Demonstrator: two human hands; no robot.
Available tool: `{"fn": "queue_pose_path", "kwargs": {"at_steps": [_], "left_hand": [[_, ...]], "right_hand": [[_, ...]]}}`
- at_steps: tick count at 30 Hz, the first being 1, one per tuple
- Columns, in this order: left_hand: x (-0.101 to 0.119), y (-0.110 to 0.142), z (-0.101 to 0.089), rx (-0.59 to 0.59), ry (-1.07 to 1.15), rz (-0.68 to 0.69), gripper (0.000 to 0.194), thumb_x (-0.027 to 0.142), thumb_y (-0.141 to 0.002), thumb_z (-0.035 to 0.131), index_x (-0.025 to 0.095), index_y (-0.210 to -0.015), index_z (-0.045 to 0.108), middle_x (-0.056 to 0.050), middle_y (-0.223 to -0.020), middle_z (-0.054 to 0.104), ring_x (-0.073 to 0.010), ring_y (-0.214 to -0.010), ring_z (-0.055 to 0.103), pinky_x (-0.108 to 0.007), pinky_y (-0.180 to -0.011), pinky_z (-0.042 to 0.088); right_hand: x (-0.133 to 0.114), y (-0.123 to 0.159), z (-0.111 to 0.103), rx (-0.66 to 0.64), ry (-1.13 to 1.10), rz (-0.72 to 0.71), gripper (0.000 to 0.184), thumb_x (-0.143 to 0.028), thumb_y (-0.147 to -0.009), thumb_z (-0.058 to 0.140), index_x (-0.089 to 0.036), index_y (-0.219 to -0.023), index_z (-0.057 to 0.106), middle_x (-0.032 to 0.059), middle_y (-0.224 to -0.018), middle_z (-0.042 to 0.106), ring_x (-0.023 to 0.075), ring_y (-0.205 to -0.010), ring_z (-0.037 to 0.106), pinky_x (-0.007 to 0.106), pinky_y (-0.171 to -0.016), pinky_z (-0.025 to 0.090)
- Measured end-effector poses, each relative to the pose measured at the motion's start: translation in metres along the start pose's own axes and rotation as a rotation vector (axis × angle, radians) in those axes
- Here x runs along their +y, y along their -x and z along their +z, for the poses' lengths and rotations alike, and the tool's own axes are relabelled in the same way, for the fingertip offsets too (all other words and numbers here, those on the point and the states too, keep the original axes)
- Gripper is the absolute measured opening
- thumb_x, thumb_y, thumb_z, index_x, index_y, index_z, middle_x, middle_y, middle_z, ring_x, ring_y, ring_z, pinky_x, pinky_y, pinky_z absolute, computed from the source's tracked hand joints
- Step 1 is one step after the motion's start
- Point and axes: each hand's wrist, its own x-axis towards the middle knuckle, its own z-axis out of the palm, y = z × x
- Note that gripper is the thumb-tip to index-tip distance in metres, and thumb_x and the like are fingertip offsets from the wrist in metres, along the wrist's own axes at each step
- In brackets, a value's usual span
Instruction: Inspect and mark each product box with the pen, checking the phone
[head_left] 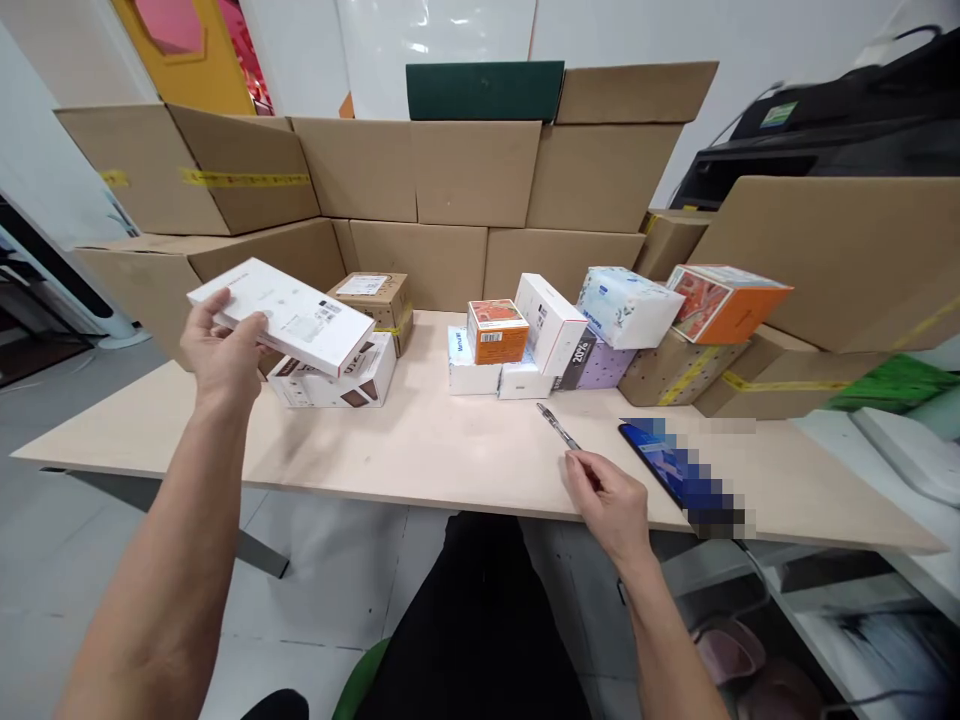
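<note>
My left hand (pixel 225 350) grips a flat white box (pixel 292 310) by its near left end, thumb on top. That box is tilted, over a white box with dark brown markings (pixel 367 375) on the table; whether the two touch I cannot tell. Pinched in my right hand (pixel 611 500) is a pen (pixel 556 425), pointing up and left just above or on the tabletop. Beyond the pen stands a group of boxes: a small orange box (pixel 498 332) on white packs (pixel 472 376), with a white box (pixel 551 325) leaning beside it.
Rightward are a blue-white tissue pack (pixel 628 308), a purple pack (pixel 604 365) and an orange carton (pixel 726 305) on cardboard boxes. A phone or tablet (pixel 660 455) lies near the front edge of the table (pixel 420 450). Large cardboard boxes (pixel 420 265) wall the back.
</note>
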Motion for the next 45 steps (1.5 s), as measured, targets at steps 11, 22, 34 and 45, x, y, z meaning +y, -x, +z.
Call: {"fn": "queue_pose_path", "kwargs": {"at_steps": [11,22,34,45], "left_hand": [[0.053,0.233,0.055,-0.443,0.401,-0.285,0.11,0.037,-0.069,0.084,0.045,-0.152,0.011,-0.011,-0.147,0.049,-0.0283,-0.128,0.058,-0.037,-0.089,0.06],[0.019,0.22,0.063,-0.575,0.146,-0.23,0.042,0.041,-0.08,0.073,0.021,-0.111,0.056,-0.011,-0.118,0.066,-0.0233,-0.114,0.064,-0.039,-0.099,0.051],[0.003,0.212,0.052,-0.657,0.192,-0.295,0.047,0.038,-0.082,0.071,0.023,-0.123,0.056,-0.009,-0.123,0.067,-0.0214,-0.115,0.063,-0.034,-0.095,0.05],[0.013,0.212,0.046,-0.529,0.232,-0.44,0.036,0.038,-0.071,0.079,0.022,-0.1,0.064,-0.003,-0.096,0.069,-0.0167,-0.084,0.066,-0.026,-0.072,0.052]], "right_hand": [[-0.029,-0.005,0.021,-0.27,-0.728,0.41,0.077,-0.045,-0.082,0.071,-0.021,-0.148,0.04,0.018,-0.135,0.061,0.0123,-0.067,0.062,0.028,-0.057,0.055],[-0.022,-0.011,0.022,-0.191,-0.667,0.438,0.068,-0.043,-0.092,0.056,-0.022,-0.153,0.034,0.0125,-0.13,0.064,0.0181,-0.089,0.066,0.026,-0.062,0.054],[-0.033,-0.017,0.028,-0.096,-0.214,0.344,0.054,-0.042,-0.094,0.05,-0.02,-0.144,0.051,0.006,-0.1,0.073,0.0147,-0.063,0.058,0.029,-0.064,0.052],[-0.042,-0.017,0.023,-0.078,-0.191,0.353,0.048,-0.045,-0.098,0.044,-0.022,-0.138,0.057,0.0062,-0.107,0.073,0.0209,-0.089,0.067,0.031,-0.077,0.053]]}}
